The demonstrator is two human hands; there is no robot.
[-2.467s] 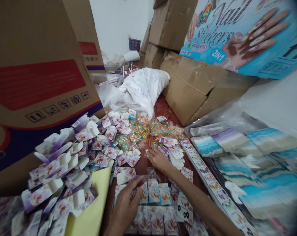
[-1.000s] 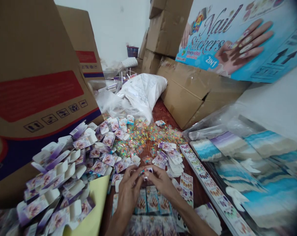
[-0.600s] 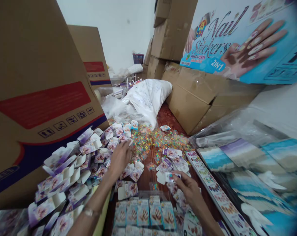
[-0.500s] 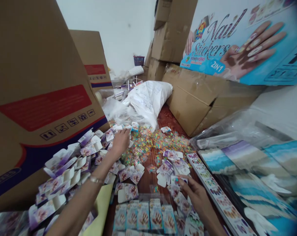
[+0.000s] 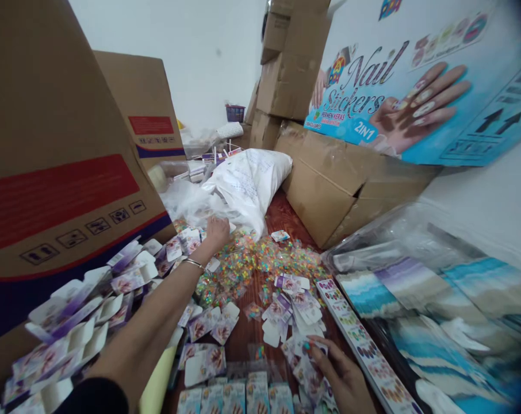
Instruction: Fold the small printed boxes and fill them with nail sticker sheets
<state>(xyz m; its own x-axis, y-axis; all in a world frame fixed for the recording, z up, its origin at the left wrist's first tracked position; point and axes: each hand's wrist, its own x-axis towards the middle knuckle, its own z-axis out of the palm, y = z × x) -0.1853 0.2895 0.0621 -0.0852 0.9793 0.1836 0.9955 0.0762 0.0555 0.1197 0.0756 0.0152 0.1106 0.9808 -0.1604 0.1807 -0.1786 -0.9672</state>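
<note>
My left hand (image 5: 217, 229) reaches far forward, knuckles up, fingers curled down at the near edge of the white plastic bag (image 5: 247, 181), right where the blue card lay among the purple-and-white nail-sticker cards (image 5: 114, 287). Whatever it grips is hidden under the hand. My right hand (image 5: 342, 376) rests low at the bottom, fingers bent, pressing on a small card (image 5: 306, 348) in the loose stack of cards (image 5: 292, 305). A spread of tiny bright candy packets (image 5: 247, 261) covers the red-brown table (image 5: 282, 213) between both hands. A row of blue cards (image 5: 238, 397) lies at the bottom edge.
Large cardboard boxes (image 5: 57, 144) wall the left side; more boxes (image 5: 329, 184) and a blue "Nail Stickers" carton (image 5: 398, 103) stand at the right and back. Long sticker sheets (image 5: 359, 345) and clear bags of stacked cards (image 5: 437, 299) lie right. A yellow sheet (image 5: 154, 385) sits bottom left.
Both hands were together over the blue cards a second ago. My left hand has since stretched forward to the white bag's edge; my right hand has dropped back onto the card stack.
</note>
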